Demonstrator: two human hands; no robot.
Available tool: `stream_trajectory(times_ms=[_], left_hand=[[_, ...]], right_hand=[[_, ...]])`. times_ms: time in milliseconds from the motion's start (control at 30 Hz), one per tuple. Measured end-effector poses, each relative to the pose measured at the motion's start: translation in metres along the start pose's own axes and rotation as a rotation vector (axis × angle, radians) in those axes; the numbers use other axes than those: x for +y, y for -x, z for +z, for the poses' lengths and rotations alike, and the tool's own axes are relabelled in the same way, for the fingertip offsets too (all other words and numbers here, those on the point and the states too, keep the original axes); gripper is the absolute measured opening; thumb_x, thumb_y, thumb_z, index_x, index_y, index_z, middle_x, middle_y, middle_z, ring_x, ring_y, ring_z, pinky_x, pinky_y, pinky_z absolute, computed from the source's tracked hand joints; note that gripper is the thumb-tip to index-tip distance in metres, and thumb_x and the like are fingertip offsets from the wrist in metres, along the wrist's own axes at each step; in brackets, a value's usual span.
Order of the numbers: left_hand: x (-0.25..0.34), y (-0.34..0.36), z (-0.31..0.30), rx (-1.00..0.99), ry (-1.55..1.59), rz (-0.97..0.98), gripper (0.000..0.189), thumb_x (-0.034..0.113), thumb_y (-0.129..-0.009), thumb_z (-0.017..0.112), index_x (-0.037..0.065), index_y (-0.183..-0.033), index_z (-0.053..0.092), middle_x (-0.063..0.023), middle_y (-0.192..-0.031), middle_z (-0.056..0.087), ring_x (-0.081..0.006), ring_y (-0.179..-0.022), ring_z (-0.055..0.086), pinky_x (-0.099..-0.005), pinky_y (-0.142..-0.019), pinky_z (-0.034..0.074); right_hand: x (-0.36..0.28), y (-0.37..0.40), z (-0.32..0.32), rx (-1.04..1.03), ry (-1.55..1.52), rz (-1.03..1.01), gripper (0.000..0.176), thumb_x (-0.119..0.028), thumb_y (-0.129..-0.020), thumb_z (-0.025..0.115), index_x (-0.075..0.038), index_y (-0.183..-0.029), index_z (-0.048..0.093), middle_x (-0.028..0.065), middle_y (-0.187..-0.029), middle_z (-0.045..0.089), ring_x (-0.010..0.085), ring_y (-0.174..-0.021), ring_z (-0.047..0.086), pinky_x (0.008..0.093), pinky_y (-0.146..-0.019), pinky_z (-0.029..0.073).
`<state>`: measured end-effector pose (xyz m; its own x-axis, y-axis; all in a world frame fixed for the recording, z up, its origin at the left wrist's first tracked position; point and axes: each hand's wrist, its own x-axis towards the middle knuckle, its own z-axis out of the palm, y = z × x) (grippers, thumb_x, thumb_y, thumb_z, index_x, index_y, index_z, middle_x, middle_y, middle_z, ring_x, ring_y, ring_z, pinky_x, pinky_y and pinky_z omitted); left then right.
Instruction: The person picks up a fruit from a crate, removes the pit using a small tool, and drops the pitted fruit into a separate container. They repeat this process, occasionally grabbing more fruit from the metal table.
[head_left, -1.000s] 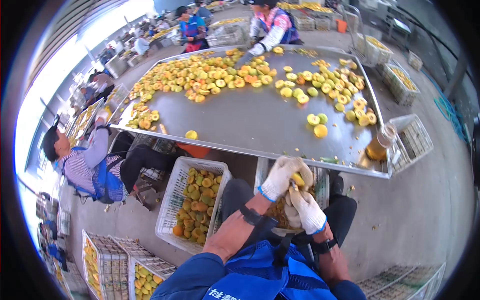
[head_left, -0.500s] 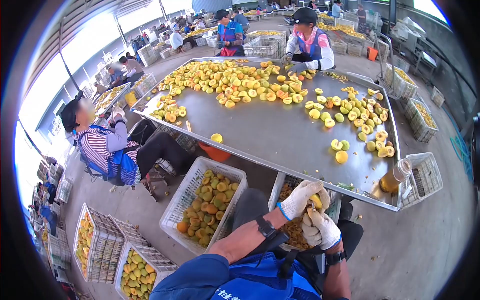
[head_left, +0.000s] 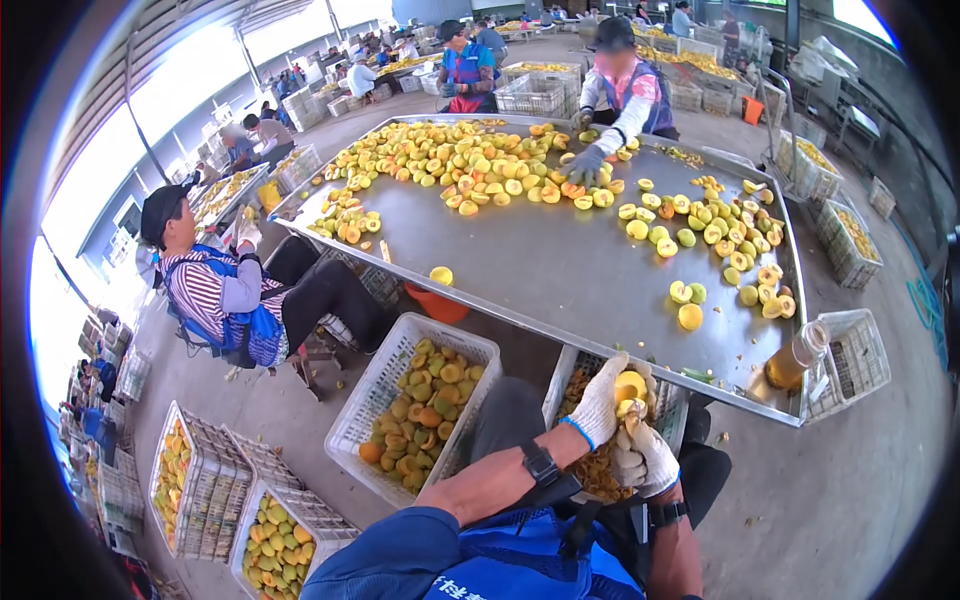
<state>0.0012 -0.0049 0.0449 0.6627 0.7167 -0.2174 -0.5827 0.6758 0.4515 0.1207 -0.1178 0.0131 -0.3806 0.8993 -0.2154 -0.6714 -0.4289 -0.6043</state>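
Note:
My left hand [head_left: 601, 402], in a white knit glove, is closed on a yellow-orange fruit [head_left: 629, 386] just beyond the near edge of the metal table [head_left: 480, 262]. Close below it, my gloved right hand [head_left: 645, 458] has its fingers bent against the underside of the fruit; whatever they grip is too small to make out. Beneath both hands stands a crate [head_left: 561, 385] holding peelings or scraps. Many halved fruits [head_left: 480, 165] lie across the far part of the table, with another group [head_left: 735, 230] at the right.
A crate of fruit [head_left: 348, 420] stands left of my legs, more crates [head_left: 205, 490] beyond it. A jar [head_left: 797, 355] is on the table's near right corner. One co-worker [head_left: 225, 290] sits at the left; another [head_left: 635, 90] leans over the far side.
The fruit in my hands shows more of its round yellow face. Across the table, the co-worker's gloved hand has reached out onto the fruit pile. The left co-worker's head has turned.

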Motion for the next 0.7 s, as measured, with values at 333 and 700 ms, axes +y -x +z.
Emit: stream_trajectory(times_ms=[333, 700], left_hand=[[0.014, -0.023, -0.053, 0.337, -0.324, 0.063, 0.033, 0.037, -0.103, 0.052, 0.006, -0.107, 0.064, -0.0093, -0.092, 0.069, -0.0245, -0.082, 0.066, -0.0388, -0.067, 0.053], [0.178, 0.048, -0.115, 0.735, -1.260, 0.694, 0.032, 0.019, -0.091, 0.065, -0.005, -0.112, 0.072, -0.0128, -0.105, 0.074, -0.0199, -0.096, 0.066, -0.0317, -0.089, 0.050]], right_hand=[[0.000, -0.003, -0.011, 0.661, 0.636, 0.124, 0.037, -0.045, -0.104, 0.052, -0.010, -0.092, 0.058, -0.0017, -0.061, 0.047, 0.0093, -0.042, 0.042, 0.0265, -0.037, 0.033], [0.027, -0.029, -0.047, 0.693, 1.321, 0.019, 0.040, -0.039, -0.099, 0.060, 0.000, -0.105, 0.066, 0.0118, -0.081, 0.069, 0.0230, -0.071, 0.066, 0.0384, -0.068, 0.053]])
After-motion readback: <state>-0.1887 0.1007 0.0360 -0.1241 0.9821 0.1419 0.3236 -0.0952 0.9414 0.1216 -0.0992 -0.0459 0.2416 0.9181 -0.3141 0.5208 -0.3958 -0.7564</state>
